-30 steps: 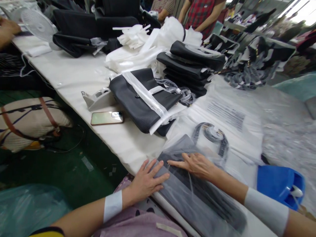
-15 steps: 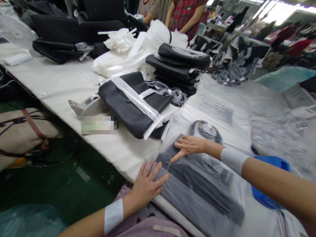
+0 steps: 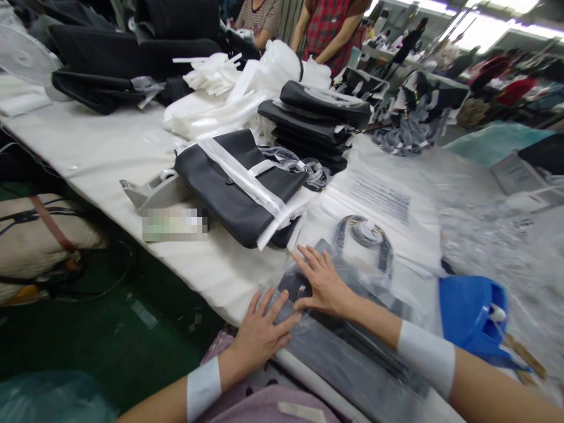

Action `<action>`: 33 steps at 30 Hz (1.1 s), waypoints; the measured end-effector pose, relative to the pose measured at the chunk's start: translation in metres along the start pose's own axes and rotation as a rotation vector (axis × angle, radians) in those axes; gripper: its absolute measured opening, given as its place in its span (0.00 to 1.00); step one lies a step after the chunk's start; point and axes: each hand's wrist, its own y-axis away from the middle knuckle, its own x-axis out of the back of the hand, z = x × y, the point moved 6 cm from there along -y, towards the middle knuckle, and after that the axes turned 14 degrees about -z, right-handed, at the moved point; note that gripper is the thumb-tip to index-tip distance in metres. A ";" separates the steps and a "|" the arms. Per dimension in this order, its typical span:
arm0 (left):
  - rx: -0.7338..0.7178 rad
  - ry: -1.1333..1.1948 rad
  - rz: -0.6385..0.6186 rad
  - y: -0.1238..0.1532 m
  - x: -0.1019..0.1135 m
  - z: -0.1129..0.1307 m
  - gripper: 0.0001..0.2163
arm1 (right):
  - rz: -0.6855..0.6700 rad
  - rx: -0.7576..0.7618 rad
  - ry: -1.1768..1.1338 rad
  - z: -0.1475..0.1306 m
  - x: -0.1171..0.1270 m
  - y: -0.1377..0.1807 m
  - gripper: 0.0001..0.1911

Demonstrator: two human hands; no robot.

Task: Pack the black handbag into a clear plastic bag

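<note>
A flat black bag in a clear plastic sleeve [image 3: 348, 358] lies at the table's near edge. My left hand [image 3: 263, 330] rests flat on its left end, fingers spread. Just to the right, my right hand [image 3: 325, 283] lies over the plastic with its fingers apart, and neither hand grips anything. A small metal fitting shows between the hands. Behind my right hand is a coiled, wrapped strap [image 3: 372, 236]. Farther back sits a black handbag [image 3: 229, 182] with a white wrapping band across it.
A grey tape dispenser [image 3: 155, 189] stands left of the handbag; a blue tape dispenser [image 3: 471, 317] is at the right. Behind are stacked black bags [image 3: 308, 120] and white packing material [image 3: 220, 97]. Loose clear plastic [image 3: 497, 235] covers the right side. Two people stand across the table.
My right hand has shifted toward me and spread its fingers, where before one finger pressed on the plastic. My left hand stays in place. More of the blue dispenser shows.
</note>
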 end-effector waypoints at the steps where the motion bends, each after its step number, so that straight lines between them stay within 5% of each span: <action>1: 0.000 0.003 -0.004 0.000 0.000 0.000 0.26 | -0.014 -0.022 -0.054 0.000 -0.013 0.000 0.57; 6: -0.009 -0.015 -0.014 -0.001 -0.003 0.001 0.27 | 0.120 -0.141 -0.344 0.040 -0.024 -0.011 0.21; 10: -0.017 0.016 -0.002 0.002 -0.003 0.000 0.27 | 0.290 -0.253 -0.451 0.059 -0.002 0.001 0.17; 12: -0.041 0.103 0.004 0.004 0.000 -0.002 0.25 | 0.415 -0.396 -0.458 0.066 0.011 0.036 0.21; 15: -0.038 0.322 0.068 0.003 0.008 -0.013 0.19 | 0.625 -0.743 -0.569 0.069 0.012 0.135 0.27; 19: 0.221 0.496 0.267 -0.013 0.023 -0.040 0.22 | 0.608 -1.199 -0.948 0.024 -0.058 0.279 0.34; 22: 0.320 0.613 0.194 -0.040 0.021 -0.044 0.37 | 0.490 -1.354 -1.277 -0.033 -0.136 0.331 0.37; 26: 0.386 0.742 0.029 -0.055 0.008 -0.017 0.36 | 0.746 -1.307 -1.685 -0.077 -0.195 0.325 0.41; 30: 0.453 0.972 -0.146 -0.028 -0.019 0.018 0.37 | 1.106 -1.192 -1.850 -0.075 -0.196 0.308 0.38; 33: 0.314 0.974 -0.408 -0.020 -0.023 0.027 0.31 | 1.205 -1.146 -1.952 -0.071 -0.200 0.309 0.38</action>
